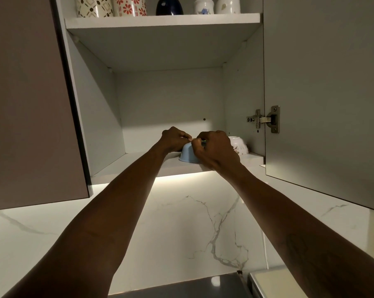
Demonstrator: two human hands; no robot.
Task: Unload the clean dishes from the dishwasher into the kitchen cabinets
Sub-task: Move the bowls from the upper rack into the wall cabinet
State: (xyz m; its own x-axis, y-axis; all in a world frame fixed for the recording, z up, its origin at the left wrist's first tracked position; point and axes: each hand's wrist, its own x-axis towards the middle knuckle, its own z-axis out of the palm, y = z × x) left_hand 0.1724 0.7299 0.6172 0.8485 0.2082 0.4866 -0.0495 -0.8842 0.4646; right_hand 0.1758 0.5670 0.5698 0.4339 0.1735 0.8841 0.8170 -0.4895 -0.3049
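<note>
Upturned pale-blue round bowl [187, 156] being set on white cabinet shelf [138, 164] beneath the fingers.
Fingers of left hand [174, 139] and right hand [216, 149] are curling round it; letting go likely follows.

The pale blue bowl [187, 154] looks smooth and matt, the cabinet shelf [138, 166] matt white laminate, the hinge [265, 119] shiny metal, the wall [203, 222] glossy veined marble.

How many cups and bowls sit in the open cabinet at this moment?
Cups: 5 (brown-patterned cup, red-flowered cup, dark blue cup, blue-flowered white cup, other white cup)
Bowls: 2 (upturned blue bowl, white floral bowl)
Total: 7
</note>
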